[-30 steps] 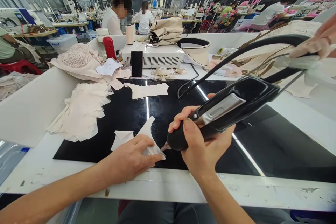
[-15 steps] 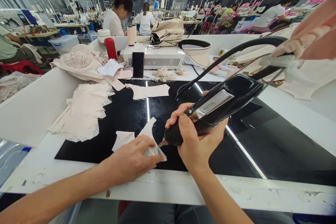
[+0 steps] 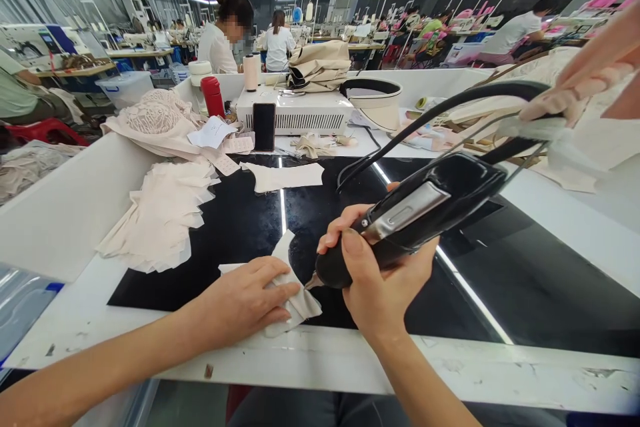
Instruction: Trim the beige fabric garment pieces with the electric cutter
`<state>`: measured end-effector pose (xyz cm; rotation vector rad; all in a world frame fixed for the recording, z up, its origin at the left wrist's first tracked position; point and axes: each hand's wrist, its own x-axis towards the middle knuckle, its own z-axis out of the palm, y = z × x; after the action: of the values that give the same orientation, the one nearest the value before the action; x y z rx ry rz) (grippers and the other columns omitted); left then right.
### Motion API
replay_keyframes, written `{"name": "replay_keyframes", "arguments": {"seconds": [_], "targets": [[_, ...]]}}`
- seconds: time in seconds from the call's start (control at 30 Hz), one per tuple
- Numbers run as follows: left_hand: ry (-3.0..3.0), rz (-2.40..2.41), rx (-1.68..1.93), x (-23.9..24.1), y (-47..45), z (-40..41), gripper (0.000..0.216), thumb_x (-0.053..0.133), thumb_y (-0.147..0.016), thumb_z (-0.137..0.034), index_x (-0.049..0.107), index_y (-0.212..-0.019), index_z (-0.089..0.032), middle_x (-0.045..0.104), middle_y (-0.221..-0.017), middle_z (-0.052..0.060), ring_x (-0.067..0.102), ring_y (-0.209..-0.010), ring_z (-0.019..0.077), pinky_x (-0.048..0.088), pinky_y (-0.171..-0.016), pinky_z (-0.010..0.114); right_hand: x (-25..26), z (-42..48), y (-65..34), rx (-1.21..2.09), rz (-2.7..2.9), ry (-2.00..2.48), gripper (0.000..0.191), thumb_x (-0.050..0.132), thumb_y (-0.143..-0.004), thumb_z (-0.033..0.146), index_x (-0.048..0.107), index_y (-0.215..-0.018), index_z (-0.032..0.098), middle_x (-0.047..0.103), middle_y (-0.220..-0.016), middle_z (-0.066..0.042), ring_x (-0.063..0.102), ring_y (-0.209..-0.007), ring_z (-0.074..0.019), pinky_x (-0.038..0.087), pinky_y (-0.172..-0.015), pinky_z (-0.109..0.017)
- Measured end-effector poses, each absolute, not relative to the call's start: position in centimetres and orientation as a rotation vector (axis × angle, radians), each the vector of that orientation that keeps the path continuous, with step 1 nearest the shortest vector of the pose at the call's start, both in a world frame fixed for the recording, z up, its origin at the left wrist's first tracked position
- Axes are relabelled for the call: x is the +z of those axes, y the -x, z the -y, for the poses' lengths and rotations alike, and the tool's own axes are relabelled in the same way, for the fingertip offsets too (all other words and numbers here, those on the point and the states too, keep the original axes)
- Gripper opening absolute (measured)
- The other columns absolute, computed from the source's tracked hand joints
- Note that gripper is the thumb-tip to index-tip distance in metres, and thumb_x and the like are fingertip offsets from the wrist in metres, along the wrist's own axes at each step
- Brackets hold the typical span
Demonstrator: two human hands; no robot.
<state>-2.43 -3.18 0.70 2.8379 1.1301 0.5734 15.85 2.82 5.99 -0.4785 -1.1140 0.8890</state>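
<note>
At the near edge of a glossy black flat panel (image 3: 530, 280), your left hand (image 3: 250, 297) lies over a pale, thin fabric piece (image 3: 305, 307), probably to steady it; whether the fingers also pinch it cannot be told. Your right hand (image 3: 380, 280) is wrapped around a black handheld tool with a silver lever (image 3: 415, 213), tilted so its narrow metal tip (image 3: 313, 282) meets or nearly meets the fabric's edge. A thick black cord (image 3: 460, 95) arches above, presumably to clear the work.

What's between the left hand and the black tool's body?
Head view: the metal tip of the black tool, at the whitish fabric that the left hand rests on; black surface beneath.
</note>
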Motion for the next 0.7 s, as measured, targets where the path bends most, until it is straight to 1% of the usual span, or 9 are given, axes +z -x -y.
{"name": "replay_keyframes", "arguments": {"seconds": [0.1,0.3,0.57,0.7], "targets": [[-2.835,-1.119,0.578,0.59,3.0,2.76,0.029,0.057,-0.11,-0.032,0.061,-0.135,-0.017,0.061,-0.132,0.017,0.065,-0.123,0.0308,0.061,-0.105,0.044,5.93,-2.75,-15.94,0.892,1.109,0.474,0.041,0.081,-0.084,0.014,0.053,-0.11,0.03,0.071,-0.085,0.008,0.066,-0.054,-0.0104,0.06,-0.049,-0.024],[-2.834,-1.124,0.58,0.29,2.85,2.73,0.029,0.057,-0.11,-0.033,0.061,-0.134,-0.018,0.061,-0.131,0.017,0.065,-0.125,0.0315,0.06,-0.107,0.046,5.96,-3.0,-15.93,0.889,1.106,0.508,0.044,0.081,-0.086,0.017,0.053,-0.117,0.031,0.07,-0.085,0.008,0.066,-0.055,-0.0112,0.06,-0.05,-0.026],[-2.827,-1.128,0.602,0.05,2.72,2.82,0.029,0.062,-0.108,-0.031,0.062,-0.132,-0.016,0.061,-0.132,0.018,0.064,-0.127,0.0338,0.059,-0.109,0.048,6.19,-3.51,-15.23,0.869,1.11,0.518,0.044,0.082,-0.085,0.021,0.052,-0.115,0.03,0.07,-0.083,0.008,0.065,-0.052,-0.0113,0.059,-0.049,-0.026],[-2.819,-1.128,0.63,-0.04,2.64,2.85,0.03,0.062,-0.107,-0.031,0.062,-0.134,-0.016,0.06,-0.134,0.019,0.063,-0.129,0.0332,0.058,-0.11,0.047,6.17,-3.47,-15.07,0.873,1.116,0.529,0.043,0.08,-0.085,0.019,0.05,-0.114,0.03,0.07,-0.082,0.009,0.064,-0.052,-0.0112,0.059,-0.05,-0.027]]}}
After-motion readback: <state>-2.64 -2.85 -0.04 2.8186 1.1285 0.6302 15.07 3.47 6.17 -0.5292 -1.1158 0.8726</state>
